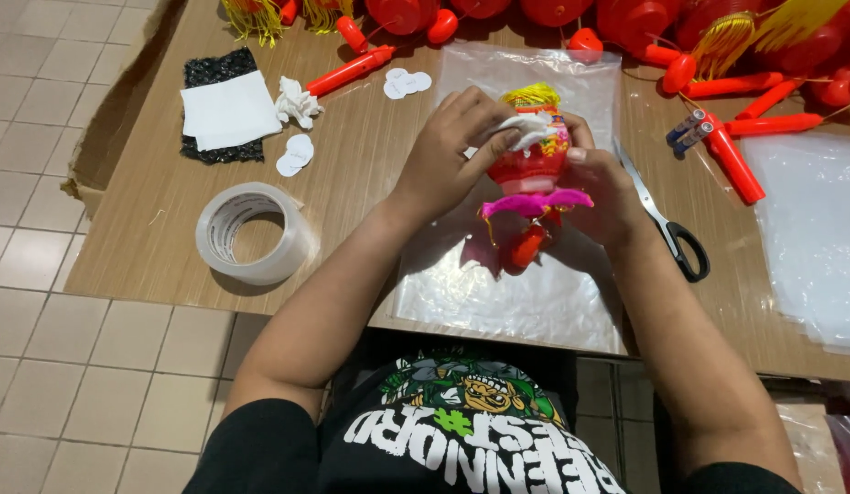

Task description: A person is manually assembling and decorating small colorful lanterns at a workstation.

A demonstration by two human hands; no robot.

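A small red toy lantern with a yellow tassel, a pink frill and a red base is held above a clear plastic bag lying on the wooden table. My right hand grips the lantern from the right side. My left hand presses a crumpled white tissue against the lantern's upper part, fingers curled over it.
A roll of clear tape sits at the left. Black-handled scissors lie right of my hands. White paper on a black pad, white round stickers, red lantern handles, batteries, more plastic bags and red lanterns surround them.
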